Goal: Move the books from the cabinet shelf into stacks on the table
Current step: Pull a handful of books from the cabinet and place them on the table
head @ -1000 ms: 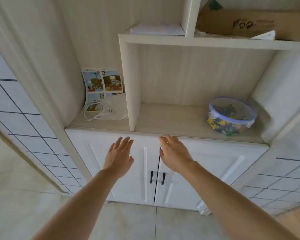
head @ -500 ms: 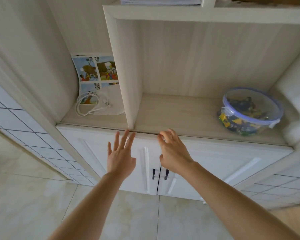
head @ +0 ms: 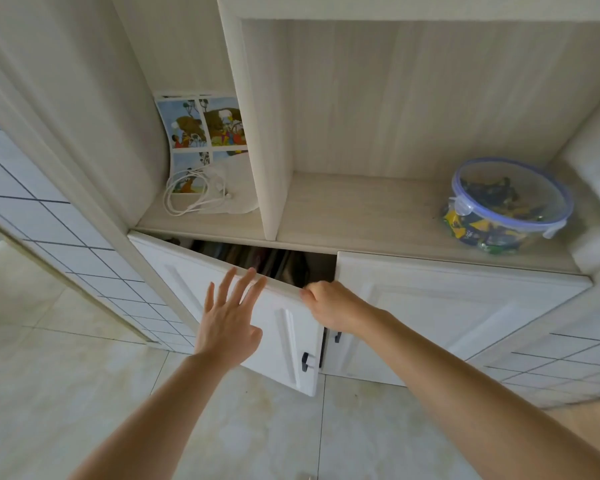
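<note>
Books point(head: 257, 263) mostly hidden behind left door point(head: 222, 292), dark, indistinct; right fingertips hidden behind door edge.

A home: pale wooden cabinet point(head: 378, 109) with white doors, a comic sheet point(head: 201, 128), a cable point(head: 191, 194), a snack tub point(head: 506, 206), tiled floor point(head: 66, 375).

Two hands point(head: 227, 327) point(head: 329, 306), two cabinet doors point(head: 229, 306) point(head: 447, 317), one lidded container point(head: 508, 206), one coiled cable point(head: 194, 194), one picture sheet point(head: 205, 126).
</note>
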